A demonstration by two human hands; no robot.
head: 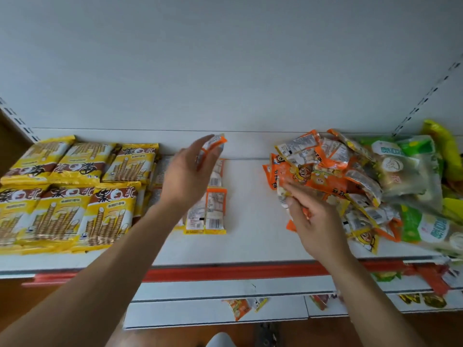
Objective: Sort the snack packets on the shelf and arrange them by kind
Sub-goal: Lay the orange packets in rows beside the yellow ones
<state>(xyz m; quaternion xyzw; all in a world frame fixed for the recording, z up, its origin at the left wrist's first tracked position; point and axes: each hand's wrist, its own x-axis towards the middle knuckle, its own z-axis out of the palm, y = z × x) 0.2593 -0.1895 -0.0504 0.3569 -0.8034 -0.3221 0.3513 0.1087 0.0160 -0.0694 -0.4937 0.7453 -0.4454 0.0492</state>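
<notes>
My left hand holds a small orange-and-white snack packet above the middle of the white shelf, over a short row of the same packets lying flat. My right hand reaches into a loose heap of orange packets at the right and pinches one packet at the heap's left edge. Yellow wafer-roll packs lie in neat rows at the left. Green-and-white packs are piled at the far right.
The shelf's red front edge runs across below my arms. Lower shelves hold a few stray packets. A white back panel closes the shelf behind. Bare shelf surface lies between the flat row and the orange heap.
</notes>
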